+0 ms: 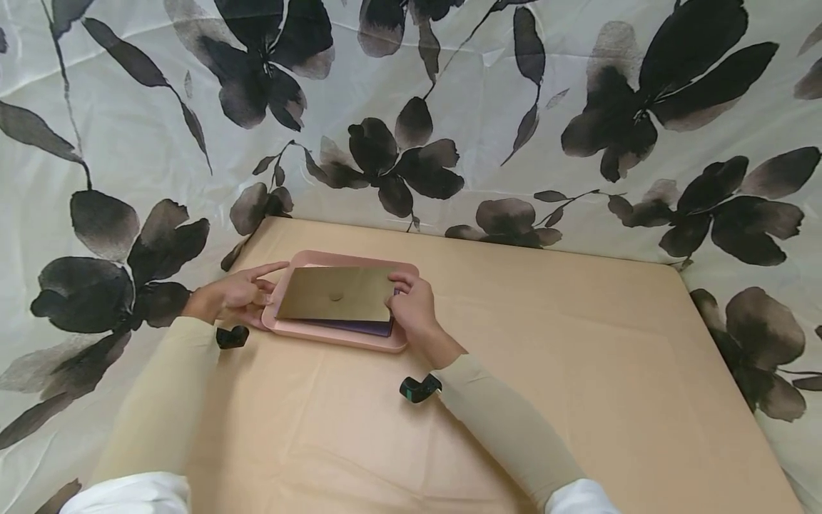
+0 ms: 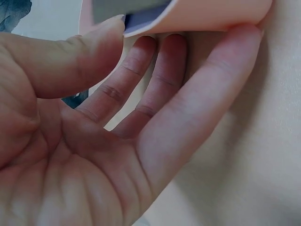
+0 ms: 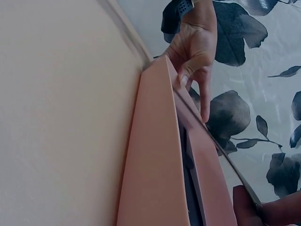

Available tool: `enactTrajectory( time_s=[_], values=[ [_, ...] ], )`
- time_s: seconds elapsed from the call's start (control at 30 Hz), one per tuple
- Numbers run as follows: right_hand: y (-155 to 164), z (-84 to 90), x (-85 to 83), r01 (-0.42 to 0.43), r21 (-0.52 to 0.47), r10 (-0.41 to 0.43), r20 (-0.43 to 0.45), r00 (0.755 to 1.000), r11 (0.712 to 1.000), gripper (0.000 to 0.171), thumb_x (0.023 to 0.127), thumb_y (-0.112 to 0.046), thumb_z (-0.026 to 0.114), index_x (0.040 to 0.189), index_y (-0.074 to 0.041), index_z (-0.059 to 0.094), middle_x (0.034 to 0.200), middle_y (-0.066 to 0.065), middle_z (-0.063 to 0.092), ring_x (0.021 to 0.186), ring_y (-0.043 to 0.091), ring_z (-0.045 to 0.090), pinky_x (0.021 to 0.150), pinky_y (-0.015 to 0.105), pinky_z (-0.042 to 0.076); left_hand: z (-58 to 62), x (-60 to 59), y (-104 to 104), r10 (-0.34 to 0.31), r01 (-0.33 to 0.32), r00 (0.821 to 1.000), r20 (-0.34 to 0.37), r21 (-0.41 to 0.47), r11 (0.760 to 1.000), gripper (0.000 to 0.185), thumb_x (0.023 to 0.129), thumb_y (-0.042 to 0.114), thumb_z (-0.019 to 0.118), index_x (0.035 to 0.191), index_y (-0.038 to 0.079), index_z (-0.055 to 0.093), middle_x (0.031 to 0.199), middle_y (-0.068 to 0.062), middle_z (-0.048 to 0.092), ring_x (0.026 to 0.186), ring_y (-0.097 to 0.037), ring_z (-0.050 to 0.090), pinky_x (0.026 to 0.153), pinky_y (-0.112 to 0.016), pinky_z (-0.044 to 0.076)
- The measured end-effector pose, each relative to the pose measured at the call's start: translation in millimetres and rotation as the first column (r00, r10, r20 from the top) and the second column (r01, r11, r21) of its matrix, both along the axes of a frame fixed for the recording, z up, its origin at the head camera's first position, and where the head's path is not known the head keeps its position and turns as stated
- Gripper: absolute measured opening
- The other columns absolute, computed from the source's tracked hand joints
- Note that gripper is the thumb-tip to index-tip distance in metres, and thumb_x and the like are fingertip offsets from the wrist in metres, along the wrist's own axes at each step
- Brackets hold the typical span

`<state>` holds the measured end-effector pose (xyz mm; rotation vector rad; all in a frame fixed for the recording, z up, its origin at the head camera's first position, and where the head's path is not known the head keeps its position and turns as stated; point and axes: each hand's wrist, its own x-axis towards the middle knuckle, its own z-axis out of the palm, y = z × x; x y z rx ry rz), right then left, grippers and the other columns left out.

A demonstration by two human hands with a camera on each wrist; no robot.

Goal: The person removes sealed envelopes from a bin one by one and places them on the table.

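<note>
A pink tray (image 1: 334, 338) lies on the tan table, left of centre. On it rests a dull gold envelope (image 1: 337, 293) with a small round seal, over a purple sheet (image 1: 362, 328). My left hand (image 1: 247, 291) grips the tray's left rim. In the left wrist view, the left hand (image 2: 136, 40) has its thumb on top of the tray (image 2: 211, 16) and its fingers under it. My right hand (image 1: 403, 294) pinches the envelope's right edge. The right wrist view shows the tray (image 3: 155, 165) edge-on, the envelope's thin edge (image 3: 221, 155) and the left hand (image 3: 195, 47) at the far end.
The tan table (image 1: 546, 357) stretches to the right and towards me. A white cloth with black flowers (image 1: 449, 107) hangs close behind the table and wraps both sides. Black wrist cameras (image 1: 420, 387) sit on both sleeved forearms.
</note>
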<state>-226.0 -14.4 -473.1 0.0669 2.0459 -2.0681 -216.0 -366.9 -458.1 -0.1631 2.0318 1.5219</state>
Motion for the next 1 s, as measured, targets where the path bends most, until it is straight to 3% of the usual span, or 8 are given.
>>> enactTrajectory(
  time_s=[0.43, 1.0],
  values=[
    [21, 7.7, -8.9, 0.029, -0.056, -0.026, 0.040, 0.999, 0.998, 0.046, 0.089, 0.016, 0.061, 0.130, -0.004, 0.069, 0.116, 0.018, 0.074, 0.092, 0.016, 0.071, 0.068, 0.023, 0.061, -0.6, -0.6, 0, -0.008, 0.008, 1.000, -0.010, -0.027, 1.000, 0.088, 0.101, -0.009, 0.047, 0.168, 0.027, 0.003, 0.160, -0.033, 0.026, 0.109, -0.026, 0.062, 0.083, -0.060, 0.062],
    [56, 14.4, -19.7, 0.071, 0.031, -0.071, 0.007, 0.997, 0.997, 0.042, 0.091, 0.014, 0.063, 0.128, -0.004, 0.071, 0.121, 0.020, 0.075, 0.092, 0.017, 0.074, 0.072, 0.026, 0.062, 3.7, -1.7, -1, -0.018, 0.019, 0.999, 0.027, -0.049, 0.999, 0.091, 0.101, -0.007, 0.051, 0.168, 0.027, 0.001, 0.161, -0.032, 0.021, 0.106, -0.027, 0.064, 0.078, -0.054, 0.064]
  ],
)
